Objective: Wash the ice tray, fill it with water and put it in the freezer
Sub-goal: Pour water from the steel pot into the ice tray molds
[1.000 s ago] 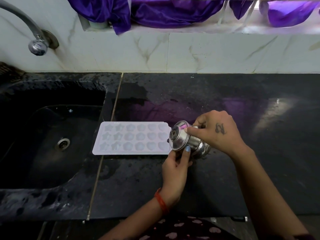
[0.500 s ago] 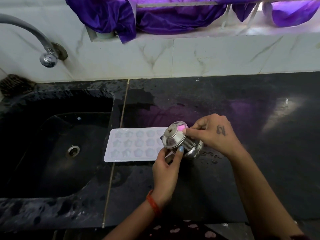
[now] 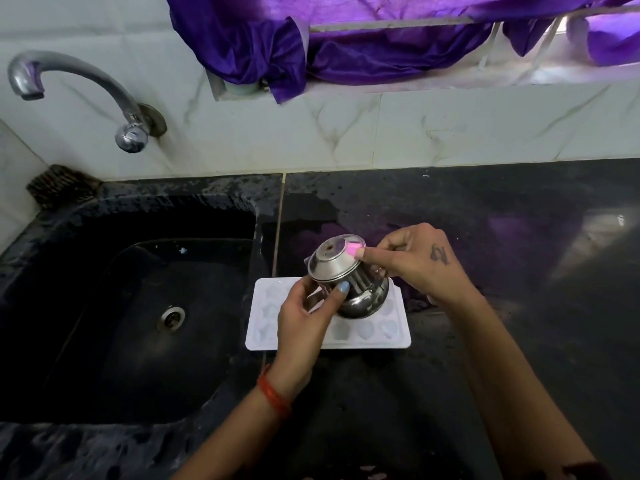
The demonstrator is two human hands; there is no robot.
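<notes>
Holding a small steel pot (image 3: 346, 282) tipped on its side over the ice tray (image 3: 367, 332), you are at the filling step, judged from the pose; no stream of water can be made out.

1. Left hand (image 3: 304, 323): at 6 o'clock from the pot. Its fingers curl around the near side of the pot, the thumb pressed on the steel wall.
2. Right hand (image 3: 415, 265): at 3 o'clock from the pot. Its fingers are drawn together and pinch the pot's rim edge, one fingertip on the flat end face.
3. Ice tray: lies flat on the dark surface (image 3: 502, 237), directly under the pot, with its left end reaching past the seam toward the sink (image 3: 145, 306). Heart and star pockets show along the near row; whether they hold water cannot be told.

Next move, as a judgement: tilt the pot slowly and walk the pour across each row, keeping the tray level. After that, lift it with both hands, flat, for the freezer, which is not in view.

Surroundings: the sink sits at 9 o'clock from the tray, its drain (image 3: 171, 317) open. A brush (image 3: 60, 185) rests at the sink's far left corner. The tap (image 3: 79, 91) stands at 11 o'clock on the tiled wall, not running. Purple cloth (image 3: 346, 46) hangs at 12 o'clock over the ledge. The surface looks wet, so the tray may slide. Nothing blocks the tray itself.
</notes>
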